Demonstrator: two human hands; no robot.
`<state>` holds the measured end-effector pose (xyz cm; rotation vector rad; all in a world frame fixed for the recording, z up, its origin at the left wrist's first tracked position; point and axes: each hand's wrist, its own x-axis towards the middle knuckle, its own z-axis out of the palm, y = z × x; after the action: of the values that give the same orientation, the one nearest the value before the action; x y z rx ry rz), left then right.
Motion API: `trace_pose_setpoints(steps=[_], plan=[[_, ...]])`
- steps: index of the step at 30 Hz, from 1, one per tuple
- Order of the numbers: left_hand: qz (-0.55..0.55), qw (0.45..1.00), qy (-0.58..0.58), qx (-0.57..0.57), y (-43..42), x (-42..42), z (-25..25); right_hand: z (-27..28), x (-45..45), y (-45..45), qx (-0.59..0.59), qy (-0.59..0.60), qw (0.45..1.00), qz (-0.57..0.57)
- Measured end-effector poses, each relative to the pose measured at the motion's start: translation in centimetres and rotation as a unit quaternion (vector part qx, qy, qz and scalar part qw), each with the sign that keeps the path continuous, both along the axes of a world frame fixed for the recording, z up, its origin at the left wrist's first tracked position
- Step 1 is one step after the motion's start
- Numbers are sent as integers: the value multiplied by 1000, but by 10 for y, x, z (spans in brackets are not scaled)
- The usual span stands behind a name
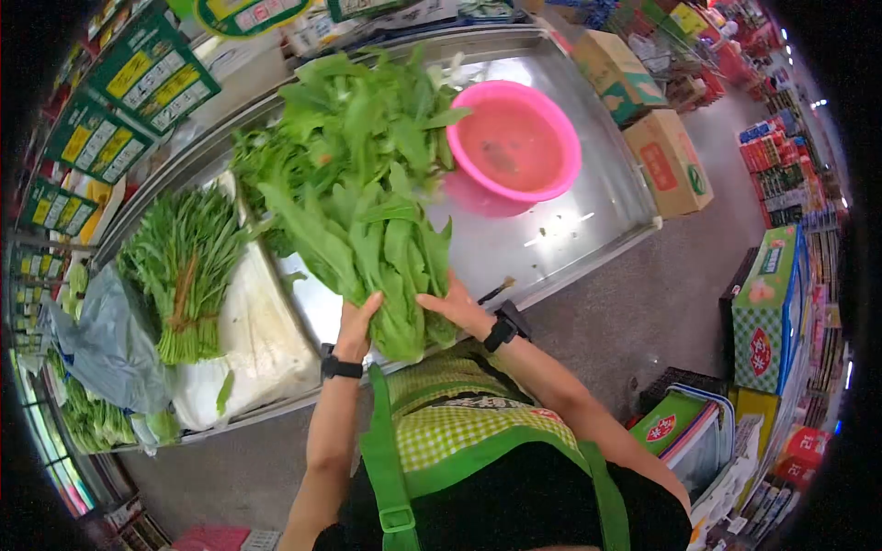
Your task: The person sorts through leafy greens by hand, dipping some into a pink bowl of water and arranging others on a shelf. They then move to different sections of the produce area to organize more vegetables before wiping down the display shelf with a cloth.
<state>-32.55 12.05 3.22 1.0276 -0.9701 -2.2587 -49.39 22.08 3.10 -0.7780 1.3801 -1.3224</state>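
A bunch of long-leaved leaf lettuce [395, 285] lies at the near edge of the metal counter, its stem ends toward my body. My left hand [358, 326] grips its left side, thumb on top. My right hand [457, 308] holds the other side, thumb also on top; the fingers of both hands are partly hidden under the leaves. Beyond the bunch spreads a heap of loose greens [354, 119]. To its right stands a pink basin [574, 151] with cloudy water and dark bits in it.
On the left, a tied bundle of greens [188, 275] rests on white sheeting [262, 340], beside a grey plastic bag [115, 335]. Leaf scraps dot the metal counter [597, 211]. Cardboard boxes [669, 161] stand past its right end. Stacked goods [767, 303] line the right.
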Motion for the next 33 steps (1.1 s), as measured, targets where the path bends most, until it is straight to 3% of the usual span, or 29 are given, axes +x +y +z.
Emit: trace_pose_setpoints(steps=[2,6,7,8,10,16,18,21,23,26,30,33], plan=[[6,999,33,-7,12,-23,6,9,-21,13,-33,-62,997,-31],[30,998,43,41,46,-65,13,33,-79,45,5,-19,998,-63],[30,996,59,61,52,-75,8,62,-89,49,99,-39,989,-99],[28,994,76,78,55,-85,4,57,-104,51,100,-41,990,-93],[34,993,81,81,64,-110,9,55,-130,51,48,-137,987,-69],[22,998,64,18,62,-176,43,56,-174,37,-40,-22,997,-56],[18,993,110,-40,52,-200,46,61,-188,31,-46,135,986,-82],[-7,990,138,-30,35,-233,53,77,-212,26,-24,134,986,-96],[-75,979,148,-116,24,-255,58,77,-234,22,-22,178,980,-85],[-56,983,145,-100,13,-287,75,105,-261,12,-26,137,986,-86],[-20,981,140,-134,-9,-327,88,127,-296,-11,-47,182,979,-77],[9,976,147,-160,-27,-357,64,97,-334,-25,-64,150,985,-59]])
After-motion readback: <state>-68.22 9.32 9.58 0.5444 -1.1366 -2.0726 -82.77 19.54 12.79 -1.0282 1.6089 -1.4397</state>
